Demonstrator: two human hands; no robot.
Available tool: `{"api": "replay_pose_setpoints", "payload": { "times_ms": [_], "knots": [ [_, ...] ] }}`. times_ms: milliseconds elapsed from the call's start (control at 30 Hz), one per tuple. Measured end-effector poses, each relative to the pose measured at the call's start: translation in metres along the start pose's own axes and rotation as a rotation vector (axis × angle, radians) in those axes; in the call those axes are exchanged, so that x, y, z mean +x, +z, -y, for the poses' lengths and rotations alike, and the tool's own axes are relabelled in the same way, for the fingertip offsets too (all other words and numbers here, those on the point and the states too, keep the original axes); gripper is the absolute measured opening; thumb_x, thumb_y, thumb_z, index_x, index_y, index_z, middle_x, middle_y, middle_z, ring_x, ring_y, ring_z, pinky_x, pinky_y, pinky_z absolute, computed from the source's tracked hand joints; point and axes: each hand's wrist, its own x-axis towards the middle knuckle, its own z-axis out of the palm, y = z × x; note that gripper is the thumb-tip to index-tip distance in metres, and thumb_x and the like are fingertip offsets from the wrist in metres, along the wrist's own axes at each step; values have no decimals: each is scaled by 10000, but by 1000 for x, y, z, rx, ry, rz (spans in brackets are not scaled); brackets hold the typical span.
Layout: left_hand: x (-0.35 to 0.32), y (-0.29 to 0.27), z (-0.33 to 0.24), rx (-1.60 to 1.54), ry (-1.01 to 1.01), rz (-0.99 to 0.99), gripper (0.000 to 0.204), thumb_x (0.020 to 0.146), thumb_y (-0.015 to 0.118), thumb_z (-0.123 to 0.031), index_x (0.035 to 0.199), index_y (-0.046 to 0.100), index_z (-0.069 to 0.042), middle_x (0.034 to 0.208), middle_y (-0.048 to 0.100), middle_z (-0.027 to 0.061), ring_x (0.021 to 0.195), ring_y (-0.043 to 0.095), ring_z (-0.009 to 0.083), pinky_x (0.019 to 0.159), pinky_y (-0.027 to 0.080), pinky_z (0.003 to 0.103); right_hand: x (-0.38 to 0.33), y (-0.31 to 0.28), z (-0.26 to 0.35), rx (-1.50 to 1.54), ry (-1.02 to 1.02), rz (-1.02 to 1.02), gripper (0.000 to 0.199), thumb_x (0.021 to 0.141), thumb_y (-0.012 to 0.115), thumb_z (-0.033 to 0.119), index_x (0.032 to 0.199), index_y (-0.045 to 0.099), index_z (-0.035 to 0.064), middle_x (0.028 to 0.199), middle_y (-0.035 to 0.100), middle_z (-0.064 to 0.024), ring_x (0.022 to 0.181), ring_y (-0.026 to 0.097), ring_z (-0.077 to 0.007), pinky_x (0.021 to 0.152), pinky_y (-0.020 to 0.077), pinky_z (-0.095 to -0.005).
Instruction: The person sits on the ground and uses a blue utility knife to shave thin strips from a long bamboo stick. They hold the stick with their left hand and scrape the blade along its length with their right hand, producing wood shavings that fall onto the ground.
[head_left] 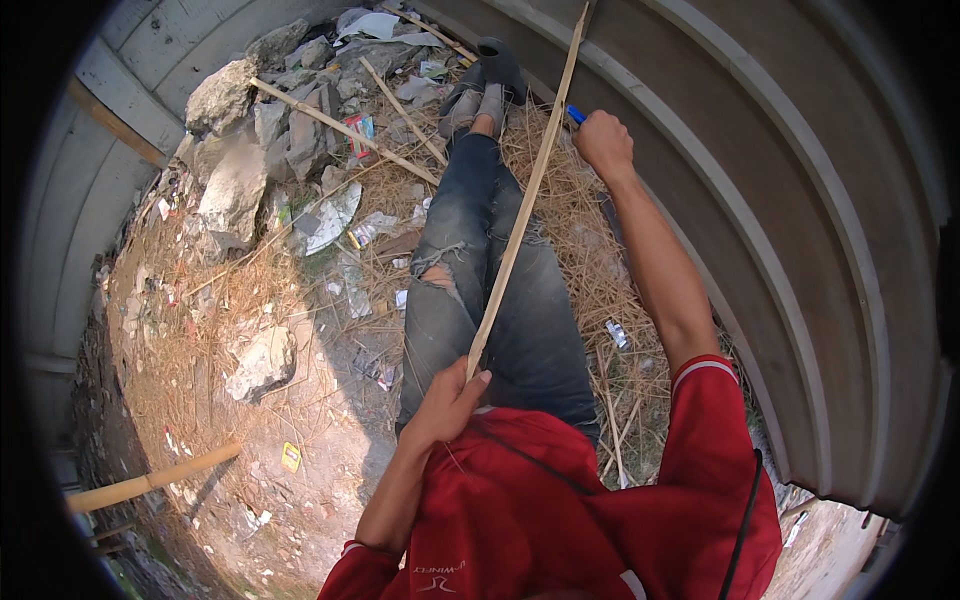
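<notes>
A long, pale bamboo strip (522, 215) slants over my outstretched legs, from my lap up past my feet. Its near end is gripped in my left hand (447, 402), thumb pressed along the strip. To the right of the strip, my arm reaches forward and my right hand (604, 143) is closed in a fist around a blue-handled tool (575, 114). Only a short blue part of that tool shows; whether it has a blade cannot be seen. The fist is apart from the strip.
A corrugated metal wall (760, 190) curves close along my right side. Rubble (232, 190) is heaped at the far left, with bamboo sticks (340, 128) lying against it. Dry straw shavings (580, 240) and litter surround my legs. A bamboo pole (155, 480) juts in at lower left.
</notes>
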Motion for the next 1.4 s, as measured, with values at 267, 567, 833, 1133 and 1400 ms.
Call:
{"api": "replay_pose_setpoints", "payload": {
  "times_ms": [267,567,833,1133,1400],
  "knots": [
    [-57,-37,49,165,100,12,214,963,663,-218,985,633,-7,690,559,34,657,494,110,610,441,312,79,-94,-27,-102,80,-178,347,903,597,207,1159,754,32,1201,723,-230,1158,682,-422,982,543,-491],
    [-64,-44,50,56,147,49,189,886,709,-170,953,640,-8,690,522,-2,664,468,95,601,419,285,115,-176,-43,-184,68,-399,369,909,588,225,1177,740,23,1220,714,-233,1175,669,-431,974,542,-502],
    [-51,-46,63,-336,21,261,159,873,668,-138,810,543,-63,674,473,-34,625,440,70,567,353,255,164,-163,-60,117,54,-409,407,889,641,359,1055,761,7,1124,743,-231,1038,716,-402,848,563,-475],
    [-32,-41,31,-134,99,-40,99,917,568,-118,862,560,-36,650,522,-11,537,481,83,500,376,257,147,-152,1,1072,-124,-203,356,925,705,339,963,700,-15,720,650,-96,590,542,-217,528,391,-403],
    [-10,-43,15,181,263,-330,334,1025,578,-309,858,573,-19,636,519,74,596,481,158,567,395,352,104,-188,48,727,-275,-635,378,813,731,295,999,704,-33,799,683,-123,766,639,-254,700,513,-426]
  ]
}}
